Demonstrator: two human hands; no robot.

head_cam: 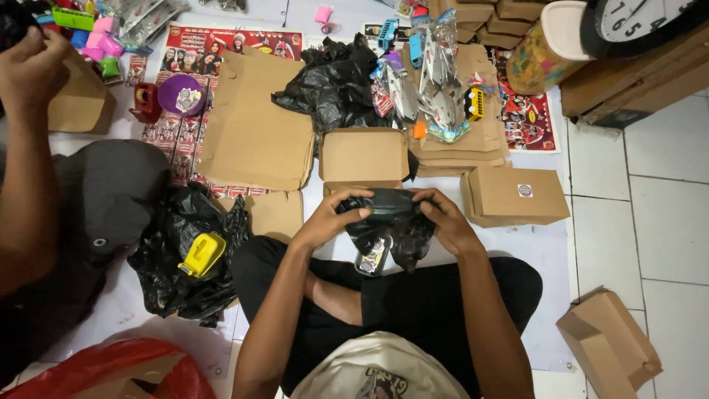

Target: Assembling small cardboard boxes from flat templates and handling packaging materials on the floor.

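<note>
- Head view: a crumpled black plastic bag (388,222) sat just below the open cardboard box (363,157), a small packet peeking out beneath.
- Left hand (329,218) and right hand (447,220) each had their grip closed on the bag's top edge.
- Bare floor (665,199) lay right of the box.

I see my left hand (325,218) and right hand (447,220) both gripping a black plastic bag (388,222) above my crossed legs; a small packaged item (371,258) hangs under it. An open cardboard box (363,157) sits on the floor just beyond the bag, a closed box (515,195) to its right. A yellow tape dispenser (201,253) lies on black plastic at left. Another person's hand (29,70) works at upper left.
</note>
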